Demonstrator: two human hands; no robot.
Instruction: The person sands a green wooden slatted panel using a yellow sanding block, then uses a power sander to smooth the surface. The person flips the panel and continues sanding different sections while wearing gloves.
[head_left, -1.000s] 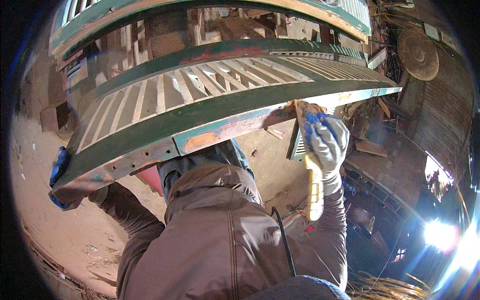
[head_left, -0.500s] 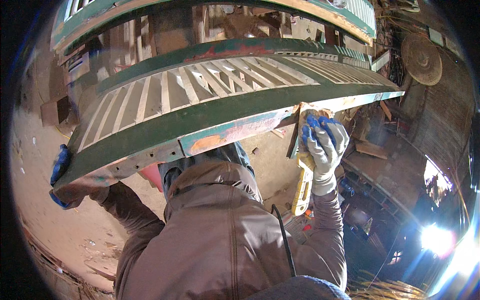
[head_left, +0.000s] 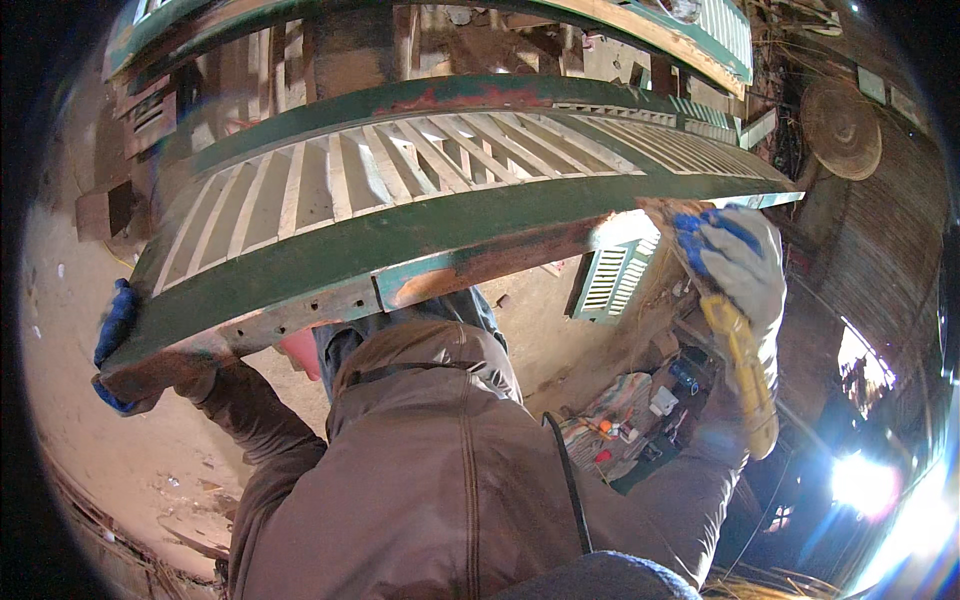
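Note:
A green louvered wooden shutter [head_left: 440, 222] lies slanted across in front of me, its worn, partly bare edge toward my body. My left hand [head_left: 118, 325], in a blue-and-white work glove, wraps round the shutter's left end. My right hand [head_left: 738, 255], gloved alike, is closed over the head of a yellow-handled tool [head_left: 740, 360]. That head lies against the shutter's near edge toward its right end. The handle points down toward my forearm. The tool's working face is hidden, so I cannot tell its exact kind.
Another green shutter [head_left: 650, 40] stands beyond, and a small louvered one [head_left: 612, 280] rests below the right side. Small items lie on a cloth [head_left: 605, 415] on the ground. A round woven tray [head_left: 840, 128] is at the far right. Bright light glares at lower right.
My right hand has slid rightward along the shutter's edge with the yellow-handled tool, uncovering the small louvered shutter below. My left hand keeps its hold on the left end.

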